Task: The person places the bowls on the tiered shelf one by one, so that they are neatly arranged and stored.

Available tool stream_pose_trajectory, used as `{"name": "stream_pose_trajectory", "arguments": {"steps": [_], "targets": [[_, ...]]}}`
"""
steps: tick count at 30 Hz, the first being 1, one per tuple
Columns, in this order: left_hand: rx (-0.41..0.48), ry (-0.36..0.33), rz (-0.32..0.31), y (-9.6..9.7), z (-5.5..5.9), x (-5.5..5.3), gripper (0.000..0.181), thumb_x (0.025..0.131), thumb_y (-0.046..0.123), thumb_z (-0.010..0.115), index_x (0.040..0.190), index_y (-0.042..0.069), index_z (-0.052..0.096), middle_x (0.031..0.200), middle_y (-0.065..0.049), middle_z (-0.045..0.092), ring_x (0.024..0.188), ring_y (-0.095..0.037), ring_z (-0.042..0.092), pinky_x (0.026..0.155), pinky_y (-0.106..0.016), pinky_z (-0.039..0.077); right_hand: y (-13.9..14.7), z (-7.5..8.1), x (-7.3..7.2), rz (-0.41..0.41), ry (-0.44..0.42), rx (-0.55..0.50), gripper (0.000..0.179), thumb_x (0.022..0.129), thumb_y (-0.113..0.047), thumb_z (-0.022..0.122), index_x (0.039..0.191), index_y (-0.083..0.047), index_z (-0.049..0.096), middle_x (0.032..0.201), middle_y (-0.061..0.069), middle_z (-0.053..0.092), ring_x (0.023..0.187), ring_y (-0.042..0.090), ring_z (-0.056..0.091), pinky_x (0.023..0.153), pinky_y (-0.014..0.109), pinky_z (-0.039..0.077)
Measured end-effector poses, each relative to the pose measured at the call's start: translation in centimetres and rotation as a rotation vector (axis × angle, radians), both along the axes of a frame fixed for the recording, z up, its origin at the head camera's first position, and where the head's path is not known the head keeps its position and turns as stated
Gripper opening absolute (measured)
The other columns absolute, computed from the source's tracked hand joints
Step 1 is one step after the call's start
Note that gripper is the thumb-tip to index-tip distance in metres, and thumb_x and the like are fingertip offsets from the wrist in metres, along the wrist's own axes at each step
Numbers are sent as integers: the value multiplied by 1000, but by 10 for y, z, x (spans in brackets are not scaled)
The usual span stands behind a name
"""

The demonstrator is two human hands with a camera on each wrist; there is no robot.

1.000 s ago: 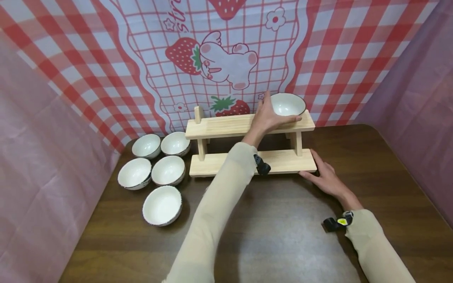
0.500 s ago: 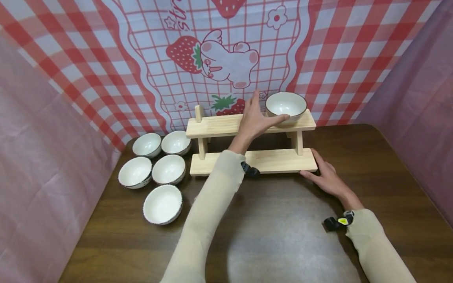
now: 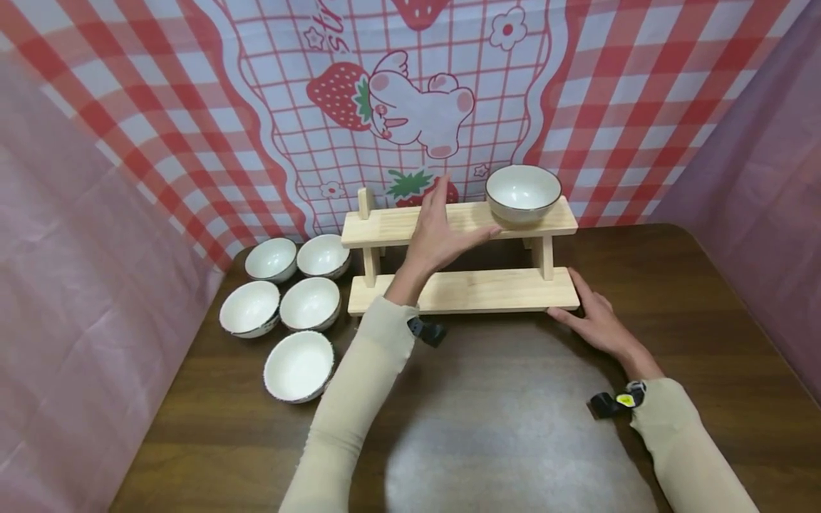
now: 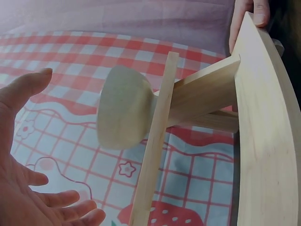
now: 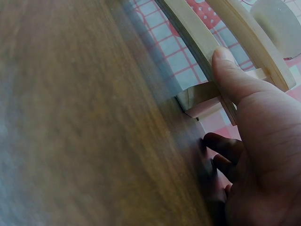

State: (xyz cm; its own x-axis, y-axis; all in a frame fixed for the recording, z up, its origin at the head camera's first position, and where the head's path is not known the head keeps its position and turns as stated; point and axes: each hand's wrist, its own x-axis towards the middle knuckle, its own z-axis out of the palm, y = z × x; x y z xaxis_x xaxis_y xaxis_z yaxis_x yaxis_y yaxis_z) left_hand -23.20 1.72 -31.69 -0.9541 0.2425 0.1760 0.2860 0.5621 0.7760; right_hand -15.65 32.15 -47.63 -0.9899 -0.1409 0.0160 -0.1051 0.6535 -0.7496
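Observation:
A white bowl with a dark rim (image 3: 522, 192) stands upright at the right end of the top board of a two-tier wooden display rack (image 3: 391, 226). My left hand (image 3: 436, 239) hovers left of this bowl, before the top board, fingers spread and holding nothing. Its palm shows in the left wrist view, apart from the bowl's side (image 4: 124, 108). At the lower board's right end, my right hand (image 3: 593, 317) holds the rack's corner. In the right wrist view the thumb (image 5: 228, 70) presses the board's front edge; the other fingers are partly hidden beside its end.
Several more white bowls (image 3: 311, 304) stand upright in a cluster left of the rack on the brown wooden table (image 3: 500, 413). A red-and-white strawberry cloth (image 3: 417, 107) hangs close behind the rack. Pink curtains (image 3: 763, 142) flank both sides.
My left hand has let go of the bowl on the top board and drawn back to the left. The bowl stays there. My right hand keeps its place at the rack's end.

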Motion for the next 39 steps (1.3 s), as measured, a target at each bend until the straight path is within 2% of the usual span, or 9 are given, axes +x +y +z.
{"name": "stream_pose_trajectory", "arguments": {"steps": [8,16,21,26,31,39], "targets": [[36,38,-20,-17,-2,13,119,73,45,85,162,24,10,168,-6,22,155,-22,22,123,-51,30,1,1,-1,-7,7,6,94,96,-36,65,162,-12,3,165,28,17,142,56,23,108,76,16],[55,-4,-11,-40,-12,31,116,76,45,85,162,27,10,163,-8,29,147,-27,37,118,-53,37,2,2,-2,-4,16,13,94,95,-36,66,162,-12,3,164,28,19,141,57,24,108,76,17],[31,-4,20,-54,-17,41,115,76,45,84,162,25,11,160,-9,34,146,-29,39,117,-54,38,3,2,-1,-10,20,25,95,95,-36,66,162,-12,4,163,29,21,140,57,26,107,75,20],[48,-24,26,-68,-18,51,113,75,42,86,162,24,15,159,-9,36,143,-31,42,114,-55,41,2,0,0,-7,17,32,95,95,-37,66,162,-11,4,163,29,21,139,56,26,106,74,22],[34,19,34,-85,-20,62,112,73,38,87,161,19,19,156,-11,40,139,-33,46,112,-54,43,1,-2,0,-7,41,33,93,95,-35,66,162,-9,6,161,31,24,137,56,29,106,73,22],[19,59,18,-112,-25,78,112,72,29,88,161,16,20,149,-15,44,135,-35,47,109,-53,46,0,-1,0,-19,-1,39,95,95,-40,65,162,-11,3,163,30,20,139,57,25,107,75,21]]}}
